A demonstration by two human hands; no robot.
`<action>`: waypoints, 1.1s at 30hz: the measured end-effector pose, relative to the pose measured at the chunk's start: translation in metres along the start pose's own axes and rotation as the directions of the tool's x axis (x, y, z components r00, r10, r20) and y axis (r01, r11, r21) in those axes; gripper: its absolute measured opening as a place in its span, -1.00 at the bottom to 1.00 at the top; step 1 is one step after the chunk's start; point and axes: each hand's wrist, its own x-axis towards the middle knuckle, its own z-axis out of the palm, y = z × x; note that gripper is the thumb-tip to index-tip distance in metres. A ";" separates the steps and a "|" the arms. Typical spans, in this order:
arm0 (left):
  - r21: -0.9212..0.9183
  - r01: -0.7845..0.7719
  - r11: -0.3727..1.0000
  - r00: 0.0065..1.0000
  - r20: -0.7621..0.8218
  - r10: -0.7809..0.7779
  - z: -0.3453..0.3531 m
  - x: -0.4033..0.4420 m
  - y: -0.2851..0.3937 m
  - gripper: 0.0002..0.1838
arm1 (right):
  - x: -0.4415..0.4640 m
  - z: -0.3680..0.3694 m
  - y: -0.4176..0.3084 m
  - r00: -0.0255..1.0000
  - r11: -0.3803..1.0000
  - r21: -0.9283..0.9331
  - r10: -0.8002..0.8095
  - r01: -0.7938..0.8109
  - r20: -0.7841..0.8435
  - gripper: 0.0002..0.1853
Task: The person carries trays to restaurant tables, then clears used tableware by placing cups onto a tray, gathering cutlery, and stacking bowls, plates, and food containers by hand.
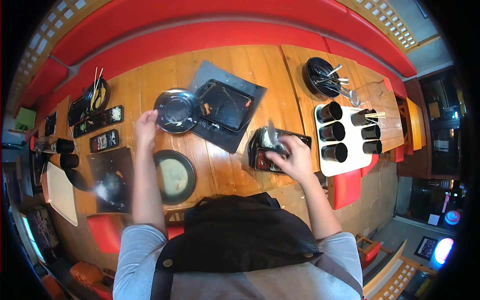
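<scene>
My left hand is closed on the rim of a round, shiny black plate, tilted above the table and marked with pale residue. It overlaps the left edge of a black rectangular tray with food scraps, which lies on a dark square mat. My right hand has its fingers curled over small black rectangular dishes holding white and reddish remains. A blurred, shiny greyish piece stands by its fingertips; whether they grip that or a dish rim is unclear.
A round dish with a pale inside sits near my left forearm. To the right are a white tray of black cups and a black bowl with metal utensils. More used dishes stand left. A red bench runs behind the table.
</scene>
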 end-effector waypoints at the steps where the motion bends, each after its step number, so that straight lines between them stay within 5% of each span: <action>1: -0.025 0.017 1.000 1.000 0.023 -0.016 0.012 0.003 0.000 -0.85 | 0.015 0.011 -0.005 1.000 0.999 0.039 0.017 -0.017 -0.002 -0.62; 7: -0.016 0.119 0.993 0.976 0.187 -0.114 0.062 0.035 -0.021 -0.83 | 0.087 0.080 -0.016 0.970 0.950 0.202 0.243 -0.240 0.009 -0.79; 12: -0.013 0.103 0.995 0.986 0.135 -0.101 0.047 0.045 -0.014 -0.83 | 0.108 0.107 0.011 0.974 0.967 0.130 0.226 -0.221 -0.028 -0.80; 15: -0.033 0.065 0.997 0.998 0.011 -0.065 0.011 0.052 -0.015 -0.85 | 0.135 0.114 0.025 0.985 0.980 -0.115 0.153 -0.162 -0.083 -0.78; 17: -0.063 0.040 0.997 0.997 -0.061 -0.044 -0.014 0.050 -0.009 -0.86 | 0.153 0.118 0.025 0.859 0.867 -0.222 0.485 -0.447 0.163 -0.66; 21: -0.049 0.016 0.999 0.984 -0.175 -0.024 -0.071 0.054 -0.017 -0.86 | 0.164 0.117 0.012 0.848 0.817 -0.334 0.524 -0.471 0.086 -0.56; 25: 0.069 0.072 0.995 0.961 -0.270 -0.051 -0.107 0.075 -0.057 -0.80 | 0.171 0.114 0.025 0.765 0.781 -0.380 0.600 -0.495 0.236 -0.60; 27: 0.382 0.128 0.915 0.942 -0.334 0.007 -0.115 0.099 -0.086 -0.78 | 0.174 0.130 0.056 0.805 0.817 -0.344 0.550 -0.462 0.224 -0.63; 28: 0.379 0.127 0.917 0.945 -0.328 0.005 -0.111 0.100 -0.085 -0.78 | 0.175 0.135 0.067 0.841 0.849 -0.313 0.500 -0.427 0.209 -0.66; 31: 0.791 0.136 0.596 0.963 -0.248 0.109 -0.102 0.111 -0.093 -0.77 | 0.175 0.124 0.058 0.776 0.805 -0.340 0.577 -0.486 0.256 -0.63; 33: 0.832 0.140 0.537 0.960 -0.248 0.133 -0.079 0.084 -0.051 -0.76 | 0.179 0.137 0.084 0.792 0.836 -0.274 0.543 -0.476 0.280 -0.56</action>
